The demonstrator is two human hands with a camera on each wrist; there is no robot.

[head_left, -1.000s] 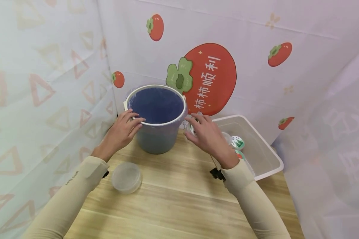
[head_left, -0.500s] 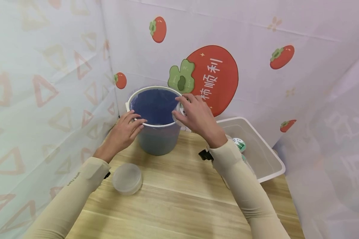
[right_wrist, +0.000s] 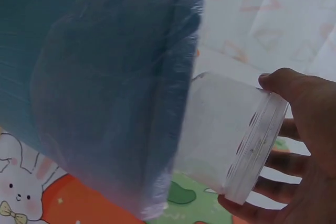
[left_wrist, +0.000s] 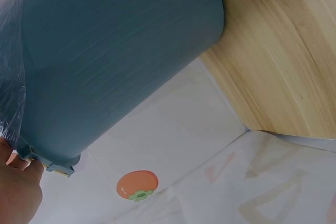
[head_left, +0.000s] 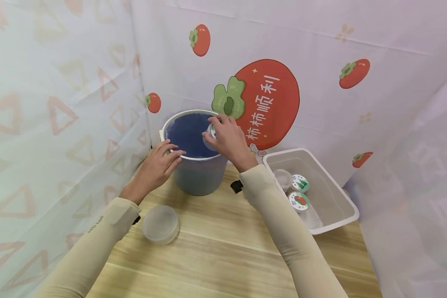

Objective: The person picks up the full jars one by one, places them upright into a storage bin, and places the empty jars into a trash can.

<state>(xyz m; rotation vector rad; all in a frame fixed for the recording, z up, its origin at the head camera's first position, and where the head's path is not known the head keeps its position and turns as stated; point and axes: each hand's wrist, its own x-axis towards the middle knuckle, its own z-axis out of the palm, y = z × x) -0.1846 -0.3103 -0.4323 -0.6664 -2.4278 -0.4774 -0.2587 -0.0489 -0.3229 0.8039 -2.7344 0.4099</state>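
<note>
A blue-grey trash bin [head_left: 198,180] with a white rim and a clear plastic liner [right_wrist: 121,87] stands at the back of the table. My left hand [head_left: 158,163] holds its near left rim, fingers over the edge, beside a small rim tab in the left wrist view. My right hand [head_left: 229,138] grips a clear plastic jar [right_wrist: 220,129] by its lid, fingers spread around the lid's edge. The jar is tilted, its bottom end pointing into the bin's mouth at the right rim, partly hidden behind the liner in the right wrist view.
Right of the bin, a whitish plastic tub [head_left: 331,194] holds a clear container [head_left: 283,179], a green-printed jar [head_left: 299,183] and a red-printed jar [head_left: 299,201]. A frosted round container [head_left: 161,225] sits at the table's left. Printed cloth walls [head_left: 320,103] border the table.
My right hand has carried the jar left and up from beside the tub, over the bin's right rim to its mouth. My left hand stays on the rim.
</note>
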